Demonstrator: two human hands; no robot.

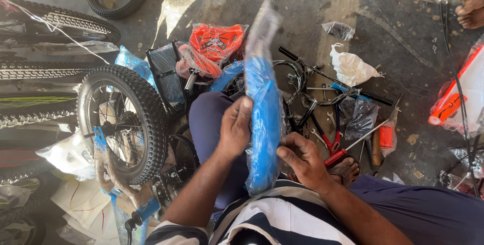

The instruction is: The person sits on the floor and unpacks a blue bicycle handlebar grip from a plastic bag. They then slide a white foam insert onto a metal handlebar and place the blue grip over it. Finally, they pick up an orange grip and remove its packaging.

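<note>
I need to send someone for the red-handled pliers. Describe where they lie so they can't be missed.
Start at the blue plastic-wrapped bike part that the left hand and right hand hold up. Just right of it, on the concrete floor, tools lie scattered. The pliers lie beside the spanners, the only tool there with two red handles.

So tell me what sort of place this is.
Probably a bicycle assembly or repair workshop, worked on the floor: a small spoked wheel, hand tools on the concrete, and a blue plastic-wrapped part held in both hands.
</note>
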